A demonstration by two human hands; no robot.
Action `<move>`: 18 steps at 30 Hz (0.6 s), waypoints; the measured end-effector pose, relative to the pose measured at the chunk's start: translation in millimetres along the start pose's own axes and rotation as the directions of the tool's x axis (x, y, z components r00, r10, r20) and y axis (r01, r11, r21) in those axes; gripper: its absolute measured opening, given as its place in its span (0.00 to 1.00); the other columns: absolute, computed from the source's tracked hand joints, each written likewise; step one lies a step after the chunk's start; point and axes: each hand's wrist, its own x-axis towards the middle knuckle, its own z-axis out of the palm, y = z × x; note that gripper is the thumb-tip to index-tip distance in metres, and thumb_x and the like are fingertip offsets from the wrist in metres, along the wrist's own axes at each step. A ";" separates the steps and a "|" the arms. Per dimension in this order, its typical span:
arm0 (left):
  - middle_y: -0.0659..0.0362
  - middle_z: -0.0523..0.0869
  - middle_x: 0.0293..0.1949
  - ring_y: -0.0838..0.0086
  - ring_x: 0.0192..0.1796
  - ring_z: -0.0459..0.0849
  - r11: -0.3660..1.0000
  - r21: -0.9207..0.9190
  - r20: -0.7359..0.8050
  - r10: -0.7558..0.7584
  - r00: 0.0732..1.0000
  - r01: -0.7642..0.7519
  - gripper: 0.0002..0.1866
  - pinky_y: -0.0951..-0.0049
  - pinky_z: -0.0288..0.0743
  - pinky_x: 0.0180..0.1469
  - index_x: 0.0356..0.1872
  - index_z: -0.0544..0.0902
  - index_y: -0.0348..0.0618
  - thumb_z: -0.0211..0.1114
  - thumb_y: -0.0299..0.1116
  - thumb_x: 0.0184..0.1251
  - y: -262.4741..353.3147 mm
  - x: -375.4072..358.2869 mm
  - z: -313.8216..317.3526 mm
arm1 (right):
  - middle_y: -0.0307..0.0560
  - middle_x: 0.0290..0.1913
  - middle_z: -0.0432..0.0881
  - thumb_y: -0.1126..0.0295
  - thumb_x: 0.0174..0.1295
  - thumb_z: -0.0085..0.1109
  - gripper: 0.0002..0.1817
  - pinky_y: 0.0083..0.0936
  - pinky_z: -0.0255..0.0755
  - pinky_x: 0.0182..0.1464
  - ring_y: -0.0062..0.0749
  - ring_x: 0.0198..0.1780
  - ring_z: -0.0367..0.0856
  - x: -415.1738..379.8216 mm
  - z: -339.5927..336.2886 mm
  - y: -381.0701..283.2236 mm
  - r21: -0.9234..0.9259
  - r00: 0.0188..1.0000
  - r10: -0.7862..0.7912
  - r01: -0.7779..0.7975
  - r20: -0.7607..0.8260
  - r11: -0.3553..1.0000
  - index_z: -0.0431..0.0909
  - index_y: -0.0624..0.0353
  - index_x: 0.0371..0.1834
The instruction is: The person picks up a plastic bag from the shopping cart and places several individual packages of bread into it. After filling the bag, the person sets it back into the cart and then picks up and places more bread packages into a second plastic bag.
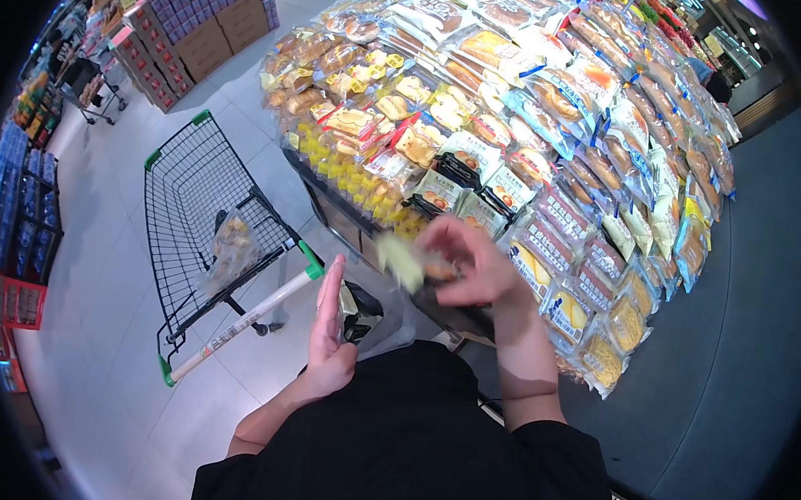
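My right hand (472, 263) holds a small wrapped pack (403, 262), blurred by motion, at the near edge of a heaped display of packaged bread (464, 68). To the left, my left hand (331, 332) is raised on edge with its fingers stretched out beside a clear plastic bag (392, 326). Dark packs (361, 311) show inside that bag. Just beyond my right hand lie white-and-black packs (438, 193) and brown packs (561, 213).
A shopping cart (207, 231) with a green-ended handle stands at the left, a filled plastic bag (235, 246) in it. Stacked cartons (207, 50) are behind. Farther left are another cart (92, 84) and blue-packed shelves (22, 203).
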 end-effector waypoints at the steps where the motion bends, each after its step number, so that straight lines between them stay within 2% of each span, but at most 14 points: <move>1: 0.49 0.42 0.83 0.65 0.85 0.32 1.000 -0.002 0.003 0.002 1.000 -0.002 0.58 0.64 0.23 0.81 0.80 0.45 0.31 0.45 0.16 0.31 1.3 0.6 0.8 | 0.41 0.56 0.77 0.71 0.43 0.79 0.34 0.27 0.65 0.66 0.28 0.61 0.75 -7.4 14.6 6.9 0.299 0.982 0.004 -0.061 0.189 0.952 0.73 0.60 0.56; 2: 0.50 0.41 0.83 0.65 0.85 0.34 0.999 -0.020 0.001 -0.031 1.000 0.031 0.58 0.65 0.27 0.81 0.80 0.45 0.32 0.44 0.15 0.32 4.2 0.6 1.6 | 0.42 0.56 0.76 0.72 0.43 0.79 0.33 0.27 0.61 0.69 0.27 0.63 0.74 -9.0 27.8 31.1 0.360 0.958 -0.095 -0.009 0.270 0.933 0.74 0.60 0.55; 3: 0.51 0.41 0.83 0.66 0.85 0.35 0.997 -0.036 -0.001 -0.064 0.998 0.064 0.58 0.65 0.30 0.81 0.81 0.45 0.34 0.43 0.14 0.33 5.6 0.3 2.2 | 0.42 0.56 0.77 0.73 0.46 0.78 0.33 0.28 0.60 0.70 0.27 0.63 0.73 -13.6 45.2 45.8 0.432 0.956 -0.082 -0.049 0.280 0.901 0.72 0.59 0.56; 4: 0.51 0.41 0.83 0.66 0.85 0.35 0.997 -0.035 0.001 -0.064 0.998 0.064 0.58 0.65 0.30 0.81 0.81 0.45 0.34 0.43 0.14 0.33 4.1 0.2 2.4 | 0.40 0.56 0.75 0.73 0.48 0.77 0.33 0.27 0.60 0.70 0.26 0.63 0.72 -18.6 57.8 62.7 0.432 0.965 -0.005 -0.112 0.262 0.895 0.70 0.59 0.57; 6: 0.53 0.41 0.84 0.67 0.84 0.37 0.997 -0.008 -0.026 -0.075 0.997 0.075 0.58 0.67 0.36 0.81 0.81 0.45 0.36 0.41 0.13 0.34 0.8 0.3 2.2 | 0.38 0.56 0.72 0.73 0.49 0.77 0.32 0.26 0.61 0.68 0.24 0.62 0.70 -22.7 74.7 99.8 0.280 0.993 -0.017 -0.016 0.116 0.960 0.69 0.58 0.57; 10: 0.54 0.41 0.84 0.67 0.84 0.40 0.993 -0.092 -0.091 -0.088 0.992 0.079 0.57 0.67 0.36 0.80 0.81 0.45 0.37 0.40 0.12 0.34 3.8 1.7 6.7 | 0.37 0.57 0.70 0.72 0.52 0.74 0.29 0.25 0.62 0.67 0.24 0.62 0.69 -28.6 83.3 107.1 0.321 1.000 0.024 -0.027 0.013 0.947 0.69 0.57 0.56; 12: 0.53 0.42 0.83 0.67 0.84 0.40 0.997 0.051 -0.038 -0.054 0.998 0.056 0.57 0.67 0.35 0.81 0.81 0.46 0.36 0.42 0.14 0.34 5.0 3.8 4.3 | 0.40 0.55 0.71 0.70 0.56 0.70 0.27 0.25 0.63 0.66 0.26 0.61 0.70 -30.7 81.7 109.3 0.254 0.995 0.073 -0.054 -0.066 0.966 0.68 0.60 0.57; 13: 0.53 0.42 0.83 0.67 0.84 0.40 0.997 0.048 -0.034 -0.052 0.998 0.054 0.57 0.67 0.35 0.81 0.81 0.46 0.36 0.42 0.14 0.34 4.3 4.5 5.6 | 0.40 0.55 0.71 0.70 0.56 0.70 0.27 0.25 0.63 0.66 0.26 0.61 0.70 -31.2 82.7 108.7 0.251 0.995 0.072 -0.052 -0.070 0.967 0.68 0.60 0.57; 15: 0.50 0.44 0.83 0.65 0.84 0.38 0.997 0.079 -0.004 0.004 1.000 -0.004 0.57 0.64 0.31 0.81 0.81 0.46 0.34 0.45 0.17 0.33 1.8 4.4 7.7 | 0.49 0.57 0.74 0.67 0.58 0.68 0.29 0.30 0.66 0.66 0.36 0.62 0.73 -29.4 87.1 107.8 -0.166 0.957 0.156 -0.200 -0.243 0.966 0.67 0.63 0.61; 16: 0.50 0.44 0.83 0.65 0.84 0.38 0.997 0.078 -0.005 0.005 1.000 -0.004 0.57 0.64 0.31 0.81 0.81 0.46 0.34 0.45 0.17 0.33 0.1 4.3 8.3 | 0.49 0.57 0.74 0.67 0.58 0.68 0.29 0.30 0.66 0.66 0.36 0.62 0.73 -26.3 89.0 112.4 -0.167 0.957 0.156 -0.200 -0.243 0.966 0.67 0.63 0.61; 17: 0.49 0.44 0.83 0.63 0.85 0.37 0.990 0.130 0.037 0.057 0.998 -0.061 0.57 0.63 0.29 0.81 0.81 0.47 0.33 0.46 0.19 0.33 -2.3 4.3 8.7 | 0.56 0.60 0.73 0.66 0.58 0.69 0.32 0.33 0.67 0.66 0.42 0.64 0.73 -22.2 90.2 120.1 -0.397 0.949 0.073 -0.198 -0.307 0.896 0.66 0.63 0.64; 18: 0.48 0.44 0.82 0.61 0.85 0.36 0.976 0.180 0.081 0.106 0.991 -0.119 0.57 0.61 0.26 0.81 0.80 0.47 0.33 0.47 0.20 0.33 -4.6 4.3 8.7 | 0.62 0.63 0.72 0.64 0.58 0.69 0.34 0.36 0.68 0.66 0.49 0.65 0.73 -19.0 91.7 120.7 -0.602 0.937 -0.023 -0.205 -0.348 0.772 0.65 0.63 0.66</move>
